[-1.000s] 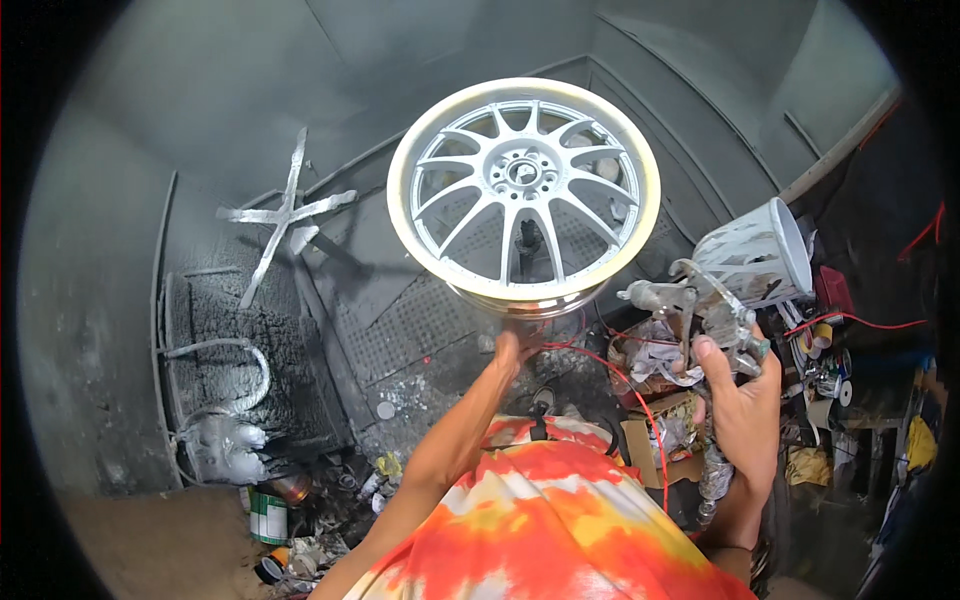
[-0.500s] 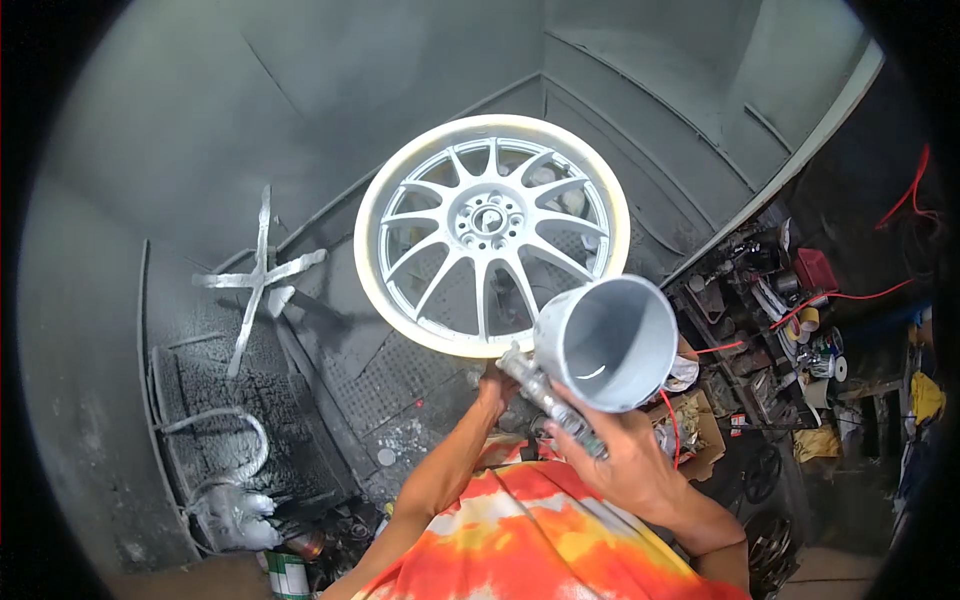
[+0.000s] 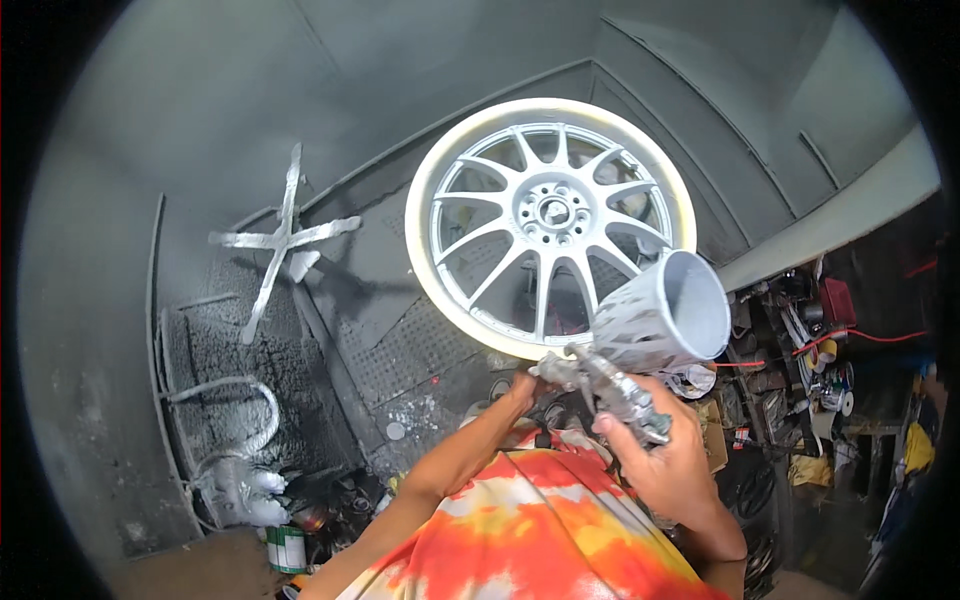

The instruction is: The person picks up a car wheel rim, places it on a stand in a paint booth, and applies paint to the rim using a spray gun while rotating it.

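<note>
A pale silver multi-spoke car wheel (image 3: 553, 258) with a cream-edged rim lies face up in front of me. My right hand (image 3: 665, 450) is wrapped round a paint-crusted spray gun (image 3: 625, 395). The gun carries a large grey paint cup (image 3: 640, 325), streaked on its side and tilted with its mouth to the right. Cup and gun overlap the wheel's near right edge. My left hand (image 3: 521, 392) is at the wheel's near edge, beside the gun's front end. Its fingers are mostly hidden, so whether it grips anything does not show.
A paint-coated cross-shaped stand (image 3: 283, 240) rises at the left, above a crusted dark panel (image 3: 250, 350) and a bent hose (image 3: 265, 400). Grey booth walls curve behind the wheel. Cluttered shelves (image 3: 800, 380) with tape rolls and a red hose (image 3: 880, 337) stand at the right.
The spray gun and its cup have turned, so the cup's mouth faces further right and its streaked side shows. The whole view has shifted, placing the wheel further right.
</note>
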Motion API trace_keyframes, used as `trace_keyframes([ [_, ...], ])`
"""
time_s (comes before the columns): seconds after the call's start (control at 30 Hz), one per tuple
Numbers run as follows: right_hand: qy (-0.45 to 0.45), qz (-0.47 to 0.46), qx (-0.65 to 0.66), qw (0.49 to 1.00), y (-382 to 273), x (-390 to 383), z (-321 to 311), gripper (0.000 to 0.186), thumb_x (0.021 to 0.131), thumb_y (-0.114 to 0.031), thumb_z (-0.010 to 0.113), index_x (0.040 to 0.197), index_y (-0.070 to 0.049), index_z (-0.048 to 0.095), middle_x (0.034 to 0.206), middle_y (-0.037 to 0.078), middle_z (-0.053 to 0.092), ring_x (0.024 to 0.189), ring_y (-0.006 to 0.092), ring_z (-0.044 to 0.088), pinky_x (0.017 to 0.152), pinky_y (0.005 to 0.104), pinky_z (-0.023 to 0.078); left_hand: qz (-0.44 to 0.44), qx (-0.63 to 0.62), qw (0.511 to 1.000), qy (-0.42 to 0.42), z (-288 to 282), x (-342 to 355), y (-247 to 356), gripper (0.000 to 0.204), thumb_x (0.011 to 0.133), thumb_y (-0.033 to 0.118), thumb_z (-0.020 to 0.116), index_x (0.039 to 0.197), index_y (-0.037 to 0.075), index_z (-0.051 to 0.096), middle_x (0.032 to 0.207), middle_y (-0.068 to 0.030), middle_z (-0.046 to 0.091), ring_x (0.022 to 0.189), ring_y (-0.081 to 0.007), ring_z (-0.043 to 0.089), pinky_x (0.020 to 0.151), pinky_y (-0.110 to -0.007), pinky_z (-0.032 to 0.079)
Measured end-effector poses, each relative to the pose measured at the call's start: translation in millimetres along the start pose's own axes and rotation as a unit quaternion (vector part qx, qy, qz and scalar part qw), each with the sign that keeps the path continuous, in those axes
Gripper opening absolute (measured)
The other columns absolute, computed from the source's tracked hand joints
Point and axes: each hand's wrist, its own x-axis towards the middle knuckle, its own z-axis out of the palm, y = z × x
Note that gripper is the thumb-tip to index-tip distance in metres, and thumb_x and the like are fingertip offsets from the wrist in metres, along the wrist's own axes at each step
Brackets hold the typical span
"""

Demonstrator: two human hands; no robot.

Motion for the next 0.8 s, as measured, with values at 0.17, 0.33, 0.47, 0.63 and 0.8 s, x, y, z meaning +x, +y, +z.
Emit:
trace_keyframes([
  [0.17, 0.034, 0.076, 0.035, 0.996, -10.3, 10.0, 2.0, 0.030, 0.095, -0.009, 0.074, 0.121, 0.002, 0.066, 0.096, 0.018, 0.073, 0.082, 0.0295, 0.071, 0.078, 0.0393, 0.055, -0.040, -0.040, 0.997, 0.054, -34.7, 10.1, 2.9, 0.047, 0.109, 0.041, 0.049, 0.127, 0.000, 0.064, 0.114, -0.0173, 0.073, 0.098, -0.0307, 0.075, 0.074, -0.040, 0.063],
  [0.33, 0.130, 0.069, 0.021, 0.989, -6.4, 14.3, -6.1, 0.024, 0.096, -0.007, 0.072, 0.117, 0.002, 0.066, 0.089, 0.011, 0.072, 0.078, 0.0179, 0.067, 0.074, 0.0334, 0.053, 0.034, -0.056, 0.987, 0.145, -88.3, 32.1, 41.5, 0.042, 0.109, 0.038, 0.043, 0.112, 0.005, 0.069, 0.092, -0.0112, 0.074, 0.066, -0.0195, 0.063, 0.054, -0.034, 0.051],
  [0.47, 0.182, 0.050, 0.060, 0.980, -19.1, 18.1, -10.3, 0.016, 0.100, -0.007, 0.069, 0.113, 0.002, 0.066, 0.085, 0.004, 0.069, 0.075, 0.0103, 0.062, 0.069, 0.0287, 0.050, 0.124, -0.070, 0.973, 0.183, -137.0, 60.5, 93.4, 0.041, 0.109, 0.035, 0.046, 0.119, 0.002, 0.070, 0.103, -0.0114, 0.075, 0.079, -0.0205, 0.069, 0.068, -0.037, 0.056],
  [0.63, 0.197, 0.051, 0.074, 0.976, -22.2, 22.8, -9.4, 0.014, 0.103, -0.007, 0.066, 0.114, 0.001, 0.065, 0.082, -0.002, 0.063, 0.068, 0.0046, 0.052, 0.061, 0.0245, 0.044, 0.171, 0.102, 0.949, 0.245, -133.1, 84.4, 98.4, 0.048, 0.107, 0.026, 0.055, 0.144, -0.004, 0.058, 0.130, -0.0142, 0.070, 0.122, -0.0238, 0.065, 0.103, -0.038, 0.051],
  [0.8, 0.187, 0.063, 0.096, 0.976, -31.4, 20.7, -10.1, 0.016, 0.102, -0.009, 0.067, 0.117, -0.001, 0.066, 0.080, -0.003, 0.064, 0.059, 0.0016, 0.048, 0.052, 0.0227, 0.038, 0.170, 0.069, 0.963, 0.199, -151.5, 82.6, 85.0, 0.043, 0.107, 0.026, 0.056, 0.141, 0.001, 0.060, 0.129, -0.0132, 0.068, 0.116, -0.0261, 0.065, 0.092, -0.040, 0.057],
])
